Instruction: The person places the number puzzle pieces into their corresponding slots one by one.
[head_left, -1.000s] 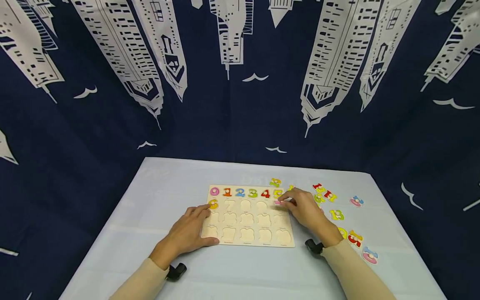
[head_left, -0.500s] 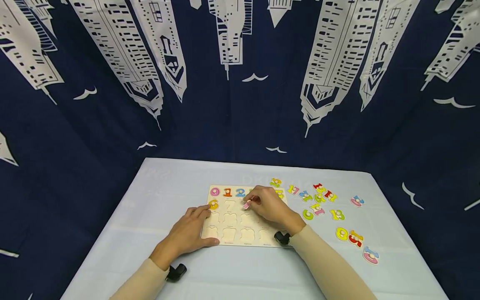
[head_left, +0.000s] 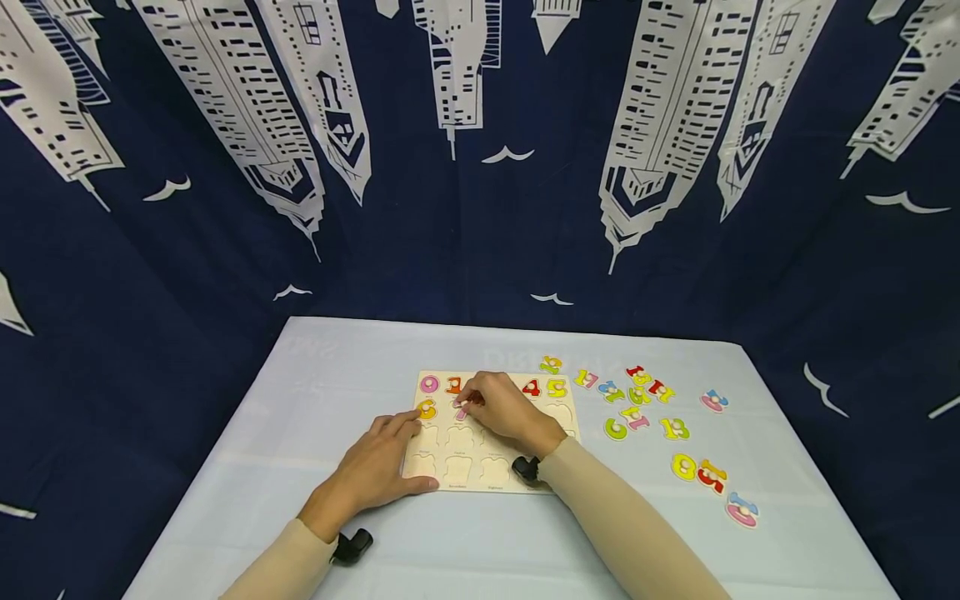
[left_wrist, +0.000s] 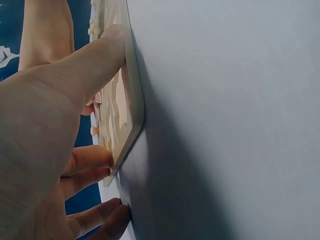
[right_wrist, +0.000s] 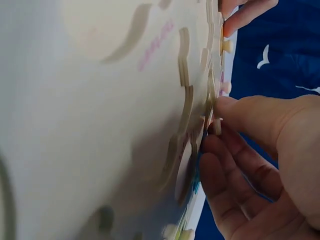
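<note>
A wooden number puzzle board (head_left: 476, 475) lies on the table, its top row holding numbers, with an orange 6 (head_left: 427, 408) below the pink 0 (head_left: 429, 384). My left hand (head_left: 378, 462) rests on the board's left side, the thumb (left_wrist: 112, 40) lying on its front edge in the left wrist view. At the slot right of the 6, my right hand (head_left: 501, 408) pinches a pink number 7 piece (head_left: 459, 409). In the right wrist view that piece is seen edge-on between thumb and fingers, slightly tilted. The right hand hides the 2 and 3.
Several loose number pieces lie right of the board, among them a green and yellow 13 (head_left: 674, 429), a yellow 0-shaped piece (head_left: 683, 467) and a blue and pink piece (head_left: 742, 510). A dark blue printed cloth (head_left: 480, 242) hangs behind the white table (head_left: 360, 358).
My right hand has carried the pink 7 leftward across the board, from its right edge to the slot beside the 6. The left hand has stayed in place.
</note>
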